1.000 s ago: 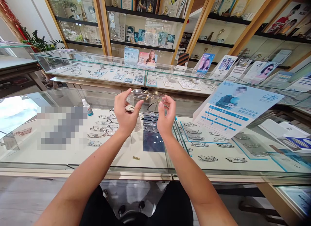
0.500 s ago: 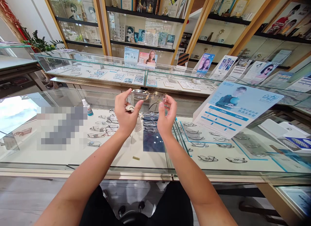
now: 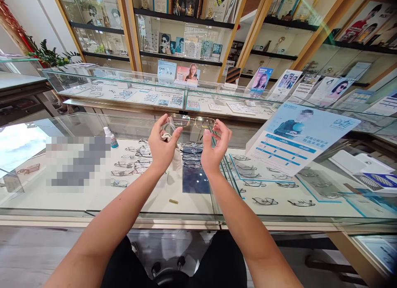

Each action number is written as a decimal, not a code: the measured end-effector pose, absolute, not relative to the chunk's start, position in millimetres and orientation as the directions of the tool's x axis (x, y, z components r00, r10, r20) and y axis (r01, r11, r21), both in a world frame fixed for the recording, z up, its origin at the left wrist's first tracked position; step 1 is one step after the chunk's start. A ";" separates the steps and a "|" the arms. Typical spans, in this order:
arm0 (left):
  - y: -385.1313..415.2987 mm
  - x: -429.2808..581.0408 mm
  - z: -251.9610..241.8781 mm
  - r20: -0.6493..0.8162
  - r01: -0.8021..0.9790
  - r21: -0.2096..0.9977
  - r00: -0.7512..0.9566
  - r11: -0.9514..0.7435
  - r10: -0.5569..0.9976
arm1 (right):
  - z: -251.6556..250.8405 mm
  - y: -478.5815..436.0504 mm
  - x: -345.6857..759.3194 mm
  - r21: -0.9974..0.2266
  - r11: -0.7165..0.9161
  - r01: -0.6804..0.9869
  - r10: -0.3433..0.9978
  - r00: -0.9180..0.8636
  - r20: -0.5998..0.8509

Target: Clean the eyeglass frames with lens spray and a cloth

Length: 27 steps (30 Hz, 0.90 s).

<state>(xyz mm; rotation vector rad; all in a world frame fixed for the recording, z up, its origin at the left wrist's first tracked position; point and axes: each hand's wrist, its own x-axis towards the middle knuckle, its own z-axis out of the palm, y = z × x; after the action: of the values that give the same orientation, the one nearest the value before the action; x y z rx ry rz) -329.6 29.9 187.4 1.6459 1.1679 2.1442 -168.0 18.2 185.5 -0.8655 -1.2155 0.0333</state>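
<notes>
A pair of thin gold-rimmed eyeglasses (image 3: 192,122) is held up above the counter, lenses facing me. My left hand (image 3: 163,145) pinches the left end of the frame, and a pale cleaning cloth (image 3: 176,160) is tucked in the same hand and hangs below it. The right end of the frame is gripped by my right hand (image 3: 216,145), with thumb and forefinger at the rim. Printing shows on the lenses. Beneath my hands, several eyeglasses (image 3: 191,155) lie on a dark blue mat (image 3: 195,182) in the glass counter.
A white spray bottle (image 3: 111,138) stands on the left of the glass counter (image 3: 124,203). More eyeglasses (image 3: 136,162) lie in rows to its right. A large blue and white sign (image 3: 288,145) leans at the right, near an open white box (image 3: 364,168). A small gold bar (image 3: 173,201) lies near the front.
The eyeglasses have turned to face me more squarely, and printing on the right lens is now readable. My right hand has shifted slightly right and tilted outward.
</notes>
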 end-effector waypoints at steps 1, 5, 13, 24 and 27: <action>30.2 -329.8 186.8 0.728 0.302 0.683 -0.357 -0.665 0.586 | 185.8 18.0 -168.0 -0.592 0.687 0.422 0.453 0.388 0.802; 31.0 -330.7 185.9 0.742 0.324 0.670 -0.333 -0.669 0.582 | 187.3 16.7 -167.9 -0.582 0.686 0.436 0.446 0.381 0.810; 32.7 -332.2 185.5 0.762 0.351 0.647 -0.327 -0.677 0.559 | 186.8 14.9 -169.0 -0.548 0.711 0.440 0.430 0.344 0.835; 28.9 -331.5 188.8 0.793 0.403 0.607 -0.369 -0.685 0.485 | 182.2 20.5 -169.0 -0.460 0.740 0.490 0.355 0.297 0.887; 31.7 -332.9 187.4 0.798 0.420 0.600 -0.373 -0.681 0.473 | 181.6 21.6 -167.6 -0.478 0.774 0.416 0.377 0.305 0.875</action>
<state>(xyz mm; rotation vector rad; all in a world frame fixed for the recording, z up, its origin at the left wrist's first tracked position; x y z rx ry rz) -332.9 31.7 187.4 1.7373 1.2385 2.2557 -167.6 21.6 181.6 -0.7391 -1.2953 -0.0293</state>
